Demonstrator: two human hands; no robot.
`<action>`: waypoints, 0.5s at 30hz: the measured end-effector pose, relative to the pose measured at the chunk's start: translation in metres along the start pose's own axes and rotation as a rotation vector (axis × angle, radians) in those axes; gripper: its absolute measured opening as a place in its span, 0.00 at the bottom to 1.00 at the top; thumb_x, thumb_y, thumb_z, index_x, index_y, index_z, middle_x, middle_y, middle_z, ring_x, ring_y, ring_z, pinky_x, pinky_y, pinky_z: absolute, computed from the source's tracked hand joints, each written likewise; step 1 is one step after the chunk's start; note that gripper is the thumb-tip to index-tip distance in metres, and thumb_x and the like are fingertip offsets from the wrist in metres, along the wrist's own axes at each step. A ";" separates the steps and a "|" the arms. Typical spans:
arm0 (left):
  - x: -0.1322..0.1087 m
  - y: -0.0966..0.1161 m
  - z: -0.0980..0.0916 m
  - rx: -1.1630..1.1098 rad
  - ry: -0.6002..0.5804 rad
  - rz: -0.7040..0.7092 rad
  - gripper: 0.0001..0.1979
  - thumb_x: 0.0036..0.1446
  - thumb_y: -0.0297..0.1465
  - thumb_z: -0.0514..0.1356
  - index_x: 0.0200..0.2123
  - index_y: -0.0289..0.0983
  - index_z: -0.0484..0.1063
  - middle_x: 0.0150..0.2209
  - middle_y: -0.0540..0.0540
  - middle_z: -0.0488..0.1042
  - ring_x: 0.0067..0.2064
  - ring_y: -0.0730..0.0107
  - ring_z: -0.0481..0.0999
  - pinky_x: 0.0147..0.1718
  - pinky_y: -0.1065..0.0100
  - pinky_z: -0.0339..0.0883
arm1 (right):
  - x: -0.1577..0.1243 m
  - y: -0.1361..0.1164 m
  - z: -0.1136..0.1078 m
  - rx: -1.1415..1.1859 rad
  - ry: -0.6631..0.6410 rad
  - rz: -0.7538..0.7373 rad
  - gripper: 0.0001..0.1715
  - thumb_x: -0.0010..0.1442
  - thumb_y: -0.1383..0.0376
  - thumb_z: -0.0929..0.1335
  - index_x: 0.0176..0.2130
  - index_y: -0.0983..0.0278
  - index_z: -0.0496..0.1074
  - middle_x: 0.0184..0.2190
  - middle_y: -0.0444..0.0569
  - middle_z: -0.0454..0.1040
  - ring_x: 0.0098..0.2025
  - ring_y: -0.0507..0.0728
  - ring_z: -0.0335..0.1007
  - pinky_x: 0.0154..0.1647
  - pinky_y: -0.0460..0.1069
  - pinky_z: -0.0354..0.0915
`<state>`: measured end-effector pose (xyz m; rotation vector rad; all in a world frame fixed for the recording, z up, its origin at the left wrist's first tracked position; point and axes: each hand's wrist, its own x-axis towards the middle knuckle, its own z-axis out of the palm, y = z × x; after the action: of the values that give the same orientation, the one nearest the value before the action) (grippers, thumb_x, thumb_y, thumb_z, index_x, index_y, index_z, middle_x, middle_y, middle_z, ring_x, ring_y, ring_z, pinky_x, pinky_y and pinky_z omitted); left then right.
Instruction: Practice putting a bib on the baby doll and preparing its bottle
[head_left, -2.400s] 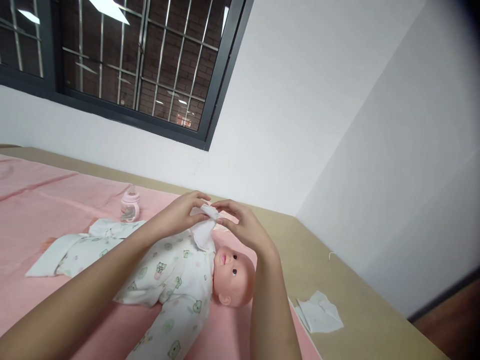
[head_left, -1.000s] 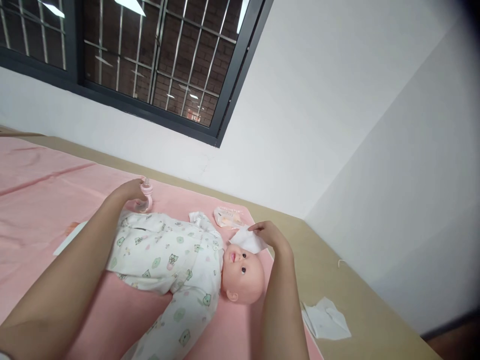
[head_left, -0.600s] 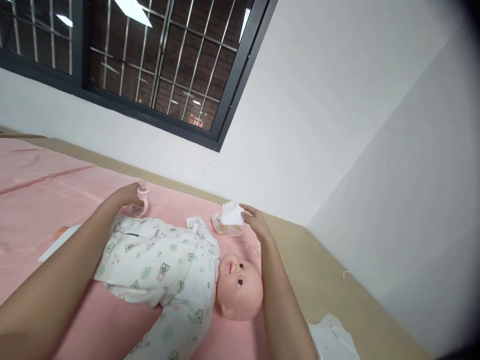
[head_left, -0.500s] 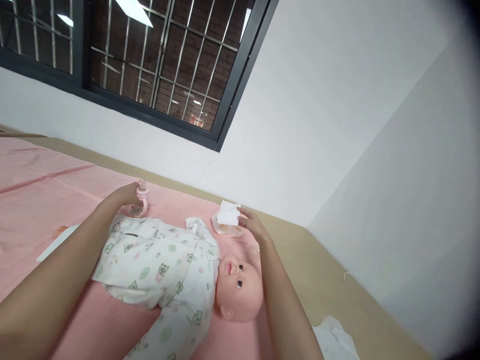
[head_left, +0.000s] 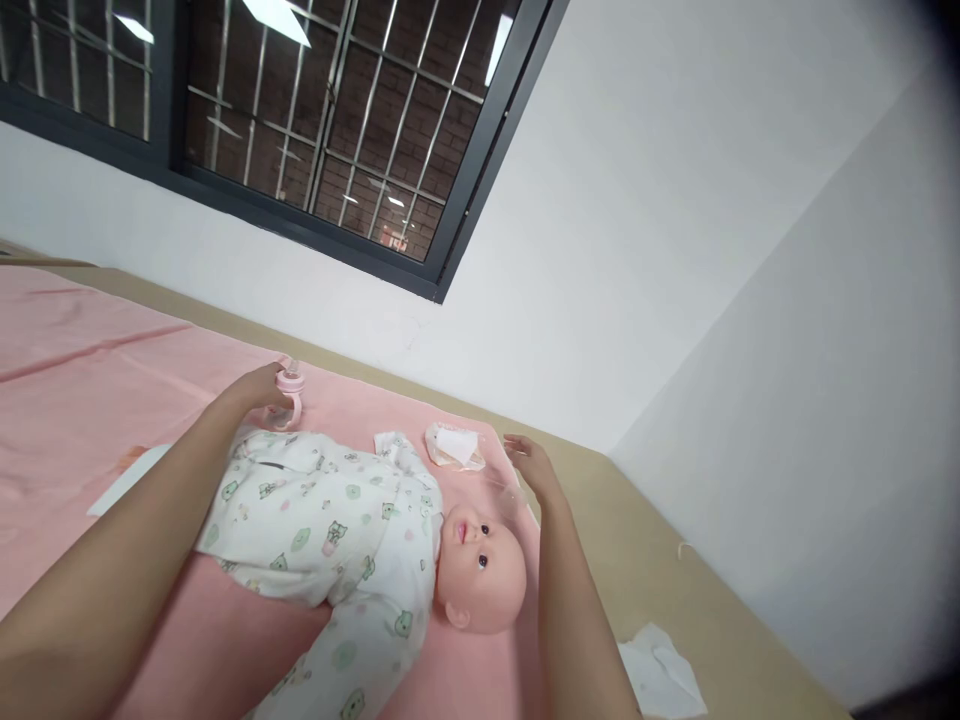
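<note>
1. The left hand [head_left: 259,388] is wrapped around the pink bottle [head_left: 290,382]. The bottle stands upright with its clear teat at the top; whether its base rests on the cloth, I cannot tell.
2. The right hand [head_left: 527,462] grips nothing, its fingers parted and loosely bent, at one o'clock from the doll's head.
3. At nine o'clock from the right hand, near its fingertips but apart from them, is a clear packet [head_left: 433,443]. A white folded sheet [head_left: 455,444] lies on it.
4. A small clear piece [head_left: 512,498], too faint to identify, is just beneath the right hand, toward seven o'clock, near the edge of the cloth.
5. The doll [head_left: 484,580] lies on its back between the forearms, head toward three o'clock and legs toward nine. From its head, the bottle is at ten o'clock. The left forearm crosses over its lower body. Its outfit is white, printed with green and brown figures; one sleeve reaches out toward eight o'clock.
6. Under all of these is a pink cloth [head_left: 97,395], creased at ten o'clock, spread over a beige tabletop [head_left: 622,545].
7. A crumpled white cloth [head_left: 664,672] lies at four o'clock from the doll's head, partly behind the right forearm.
8. A dark-framed window [head_left: 307,115] with metal bars fills eleven o'clock, set in a white wall [head_left: 600,200].
</note>
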<state>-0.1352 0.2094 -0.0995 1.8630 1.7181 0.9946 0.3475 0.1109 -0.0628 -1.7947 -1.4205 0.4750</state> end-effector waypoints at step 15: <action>-0.026 0.061 -0.013 -0.160 0.028 0.134 0.28 0.41 0.35 0.61 0.49 0.36 0.68 0.42 0.48 0.75 0.40 0.62 0.74 0.33 0.70 0.67 | -0.050 0.056 0.016 -0.224 0.205 0.165 0.34 0.51 0.68 0.67 0.58 0.66 0.64 0.48 0.54 0.74 0.48 0.58 0.72 0.49 0.49 0.66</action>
<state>-0.1027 0.1730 -0.0526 1.8874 1.4970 1.1791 0.3573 0.0653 -0.1238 -2.0858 -1.2282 0.2123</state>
